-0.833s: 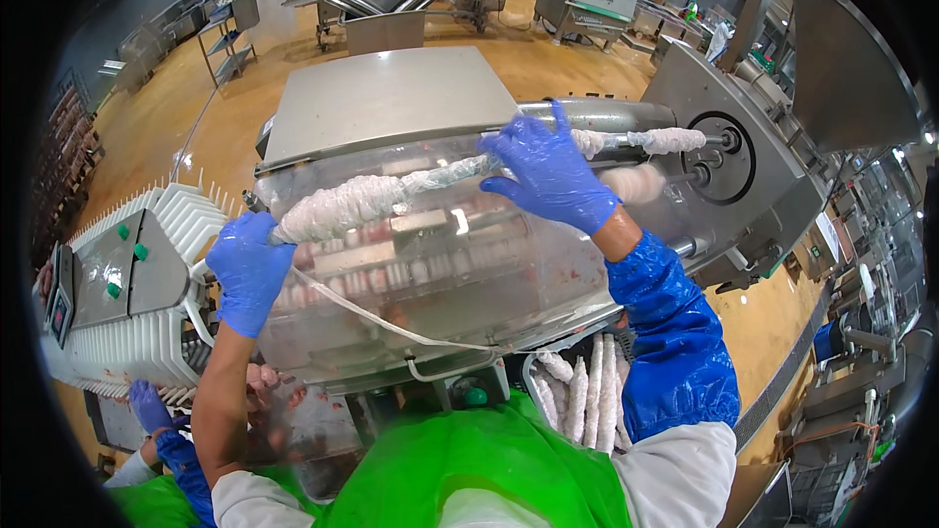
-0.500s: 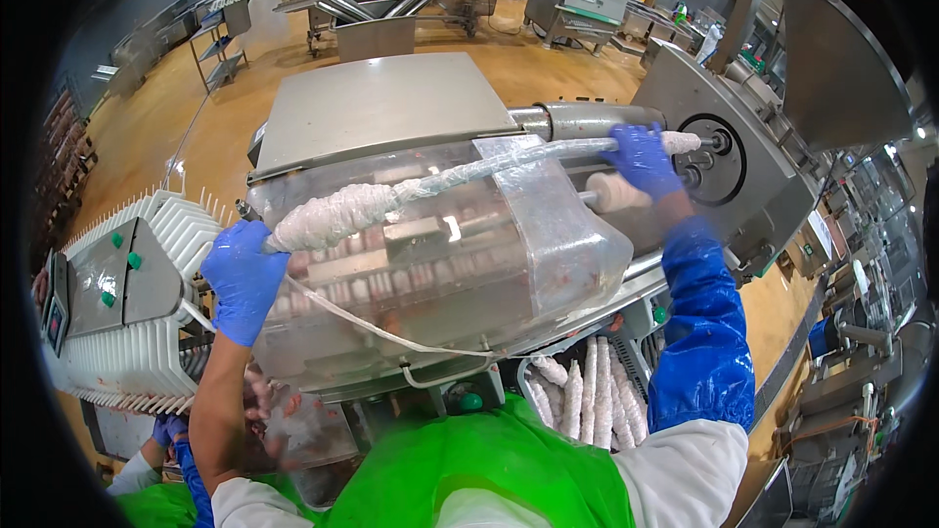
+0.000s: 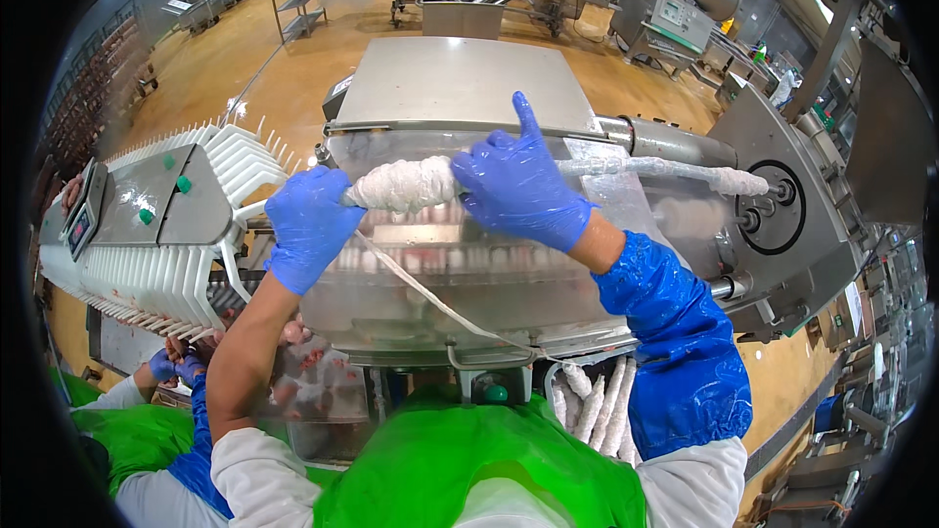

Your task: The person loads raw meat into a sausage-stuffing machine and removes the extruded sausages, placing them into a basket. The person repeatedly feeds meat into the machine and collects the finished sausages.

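Observation:
A long stuffing tube (image 3: 646, 166) sheathed in pale sausage casing runs across the machine. Toward its left end the casing is bunched into a thick ruffled roll (image 3: 403, 186). My left hand (image 3: 311, 225), in a blue glove, is closed round the roll's left end. Just right of the roll, my right hand (image 3: 523, 186) is wrapped round the casing, fingers curled and thumb pointing up. Below the roll, a loose pale strand (image 3: 421, 290) trails from beside my left hand down over the machine's clear cover (image 3: 440, 318). What lies inside my fingers is hidden.
A rack of white hooks (image 3: 196, 279) stands at left. A co-worker's gloved hands (image 3: 176, 364) are at lower left. Several white casing sticks (image 3: 608, 411) lie in a tray in front of me. Behind the cover is a steel lid (image 3: 469, 83); at right, a steel housing (image 3: 782, 161).
My right hand has moved left along the tube, from its right end to the bunched roll, and its thumb now points up. My left hand stays at the roll's end. The whole view has shifted.

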